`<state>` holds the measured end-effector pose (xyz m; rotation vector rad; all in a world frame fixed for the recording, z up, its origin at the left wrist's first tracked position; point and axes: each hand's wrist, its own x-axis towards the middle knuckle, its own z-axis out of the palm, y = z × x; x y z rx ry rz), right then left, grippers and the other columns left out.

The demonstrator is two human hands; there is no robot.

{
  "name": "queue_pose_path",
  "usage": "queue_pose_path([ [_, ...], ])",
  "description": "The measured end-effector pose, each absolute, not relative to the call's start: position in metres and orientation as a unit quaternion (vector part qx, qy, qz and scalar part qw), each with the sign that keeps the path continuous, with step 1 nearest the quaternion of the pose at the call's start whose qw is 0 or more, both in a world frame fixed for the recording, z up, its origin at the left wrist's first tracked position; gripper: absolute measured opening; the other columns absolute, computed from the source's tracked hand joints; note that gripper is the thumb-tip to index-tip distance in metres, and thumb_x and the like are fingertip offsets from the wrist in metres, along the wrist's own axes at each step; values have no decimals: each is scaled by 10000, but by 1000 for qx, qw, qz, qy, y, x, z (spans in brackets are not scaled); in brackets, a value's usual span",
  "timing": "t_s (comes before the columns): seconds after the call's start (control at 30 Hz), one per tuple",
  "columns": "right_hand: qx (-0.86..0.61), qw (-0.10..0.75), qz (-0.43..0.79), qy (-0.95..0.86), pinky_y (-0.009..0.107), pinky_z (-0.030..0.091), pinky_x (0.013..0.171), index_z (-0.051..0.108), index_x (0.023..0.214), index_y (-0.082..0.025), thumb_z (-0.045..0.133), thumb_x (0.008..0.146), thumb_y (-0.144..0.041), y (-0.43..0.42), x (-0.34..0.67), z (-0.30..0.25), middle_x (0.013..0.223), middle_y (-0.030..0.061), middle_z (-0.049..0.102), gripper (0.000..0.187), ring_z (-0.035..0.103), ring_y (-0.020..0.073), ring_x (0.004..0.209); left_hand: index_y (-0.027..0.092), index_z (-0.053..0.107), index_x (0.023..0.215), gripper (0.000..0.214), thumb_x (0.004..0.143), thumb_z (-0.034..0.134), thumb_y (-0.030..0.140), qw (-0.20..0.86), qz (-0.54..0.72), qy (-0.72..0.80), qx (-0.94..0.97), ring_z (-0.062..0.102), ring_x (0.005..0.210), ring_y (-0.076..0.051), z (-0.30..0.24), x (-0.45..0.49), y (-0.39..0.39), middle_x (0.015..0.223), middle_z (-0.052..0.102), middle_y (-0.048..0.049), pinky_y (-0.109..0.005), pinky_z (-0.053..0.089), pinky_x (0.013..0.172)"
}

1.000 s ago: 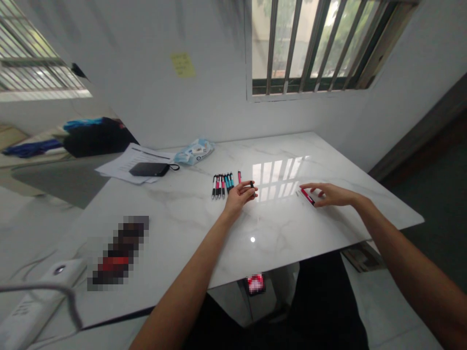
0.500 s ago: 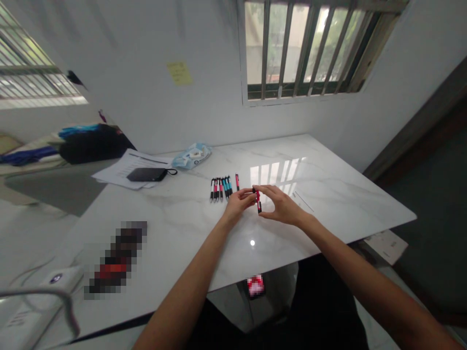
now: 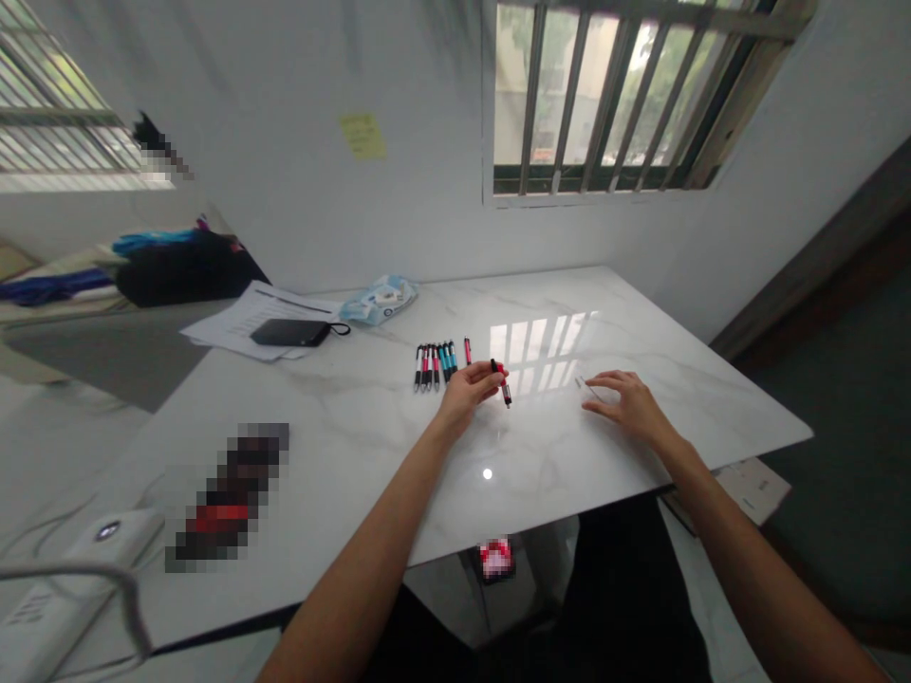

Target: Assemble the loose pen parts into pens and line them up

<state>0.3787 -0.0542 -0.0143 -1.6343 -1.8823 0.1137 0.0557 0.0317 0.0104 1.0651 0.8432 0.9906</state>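
My left hand is closed around a red and black pen, held tilted above the table with its tip pointing toward me. To the right, my right hand has thumb and fingers apart, curved over the tabletop. Thin pen refills lie by its fingertips, partly hidden by the hand. Beyond my left hand, several pens with white, red and blue barrels lie side by side in a row. One red pen barrel lies a little apart, to their right.
The white marbled table reaches to the wall. At its back left are papers, a black pouch and a blue-white packet. A blurred-out dark item and a white power strip lie at front left.
My right hand has let go of the pen and moved right to the refills, its fingers apart. The left hand keeps the pen, now tilted more. The view has shifted slightly.
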Motion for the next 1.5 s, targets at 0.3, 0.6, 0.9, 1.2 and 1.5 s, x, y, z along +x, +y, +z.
queue_pose_path([
  [0.3, -631, 364, 87, -679, 438, 532, 929, 822, 919, -260, 664, 930, -382, -56, 368, -21, 1022, 62, 800, 200, 685, 280, 986, 144, 764, 987, 491, 603, 954, 382, 666, 435, 358, 489, 711, 944, -205, 5, 59, 30, 996, 786, -100, -371, 526, 958],
  [0.6, -523, 451, 150, -707, 340, 555, 797, 796, 1115, -256, 592, 998, -385, -36, 305, 36, 980, 58, 773, 268, 706, 200, 861, 130, 785, 963, 430, 649, 928, 388, 648, 411, 348, 538, 708, 827, -181, 6, 60, 27, 962, 777, -98, -345, 552, 875],
  [0.9, -512, 428, 213, -714, 280, 535, 696, 817, 910, -239, 717, 911, -373, -13, 266, 48, 813, 16, 797, 167, 705, 170, 706, 139, 772, 1068, 480, 647, 925, 311, 649, 399, 340, 551, 734, 842, -202, 9, 59, 24, 947, 806, -105, -341, 553, 870],
  [1.2, -525, 423, 240, -698, 317, 574, 745, 820, 1052, -253, 654, 949, -448, -16, 268, 40, 959, 41, 817, 277, 735, 208, 809, 138, 737, 1123, 552, 649, 934, 339, 651, 412, 334, 544, 742, 855, -219, 11, 59, 23, 956, 803, -116, -373, 550, 892],
  [1.5, -754, 232, 32, -614, 357, 515, 718, 776, 901, -187, 727, 843, -403, -52, 389, -17, 843, 90, 762, 229, 698, 247, 759, 136, 767, 964, 426, 640, 934, 355, 643, 420, 344, 541, 735, 871, -211, 8, 59, 28, 981, 796, -111, -383, 554, 926],
])
